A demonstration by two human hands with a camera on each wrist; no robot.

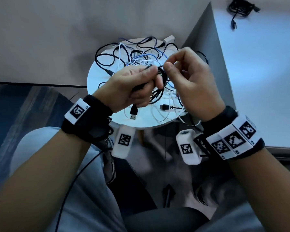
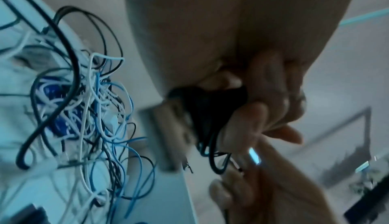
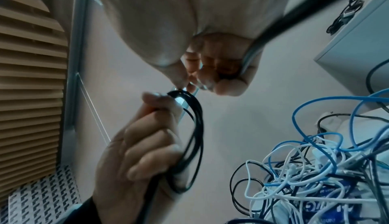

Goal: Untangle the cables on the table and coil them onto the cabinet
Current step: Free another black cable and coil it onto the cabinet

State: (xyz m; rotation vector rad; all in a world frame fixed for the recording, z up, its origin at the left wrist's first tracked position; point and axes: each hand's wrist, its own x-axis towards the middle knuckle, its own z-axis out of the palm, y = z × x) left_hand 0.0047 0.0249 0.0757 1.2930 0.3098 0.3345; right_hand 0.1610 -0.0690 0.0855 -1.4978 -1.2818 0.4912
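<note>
black cable (image 1: 159, 81) coil gripped in left hand (image 1: 132, 87) fingers; right hand (image 1: 191, 77) fingers pinch its strand above table (image 1: 97, 87)

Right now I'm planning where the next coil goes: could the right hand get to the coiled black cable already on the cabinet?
Probably not yet. The right hand pinches the black cable whose loops the left hand holds. The coiled black cable lies far back on the cabinet, with nothing in between.
</note>
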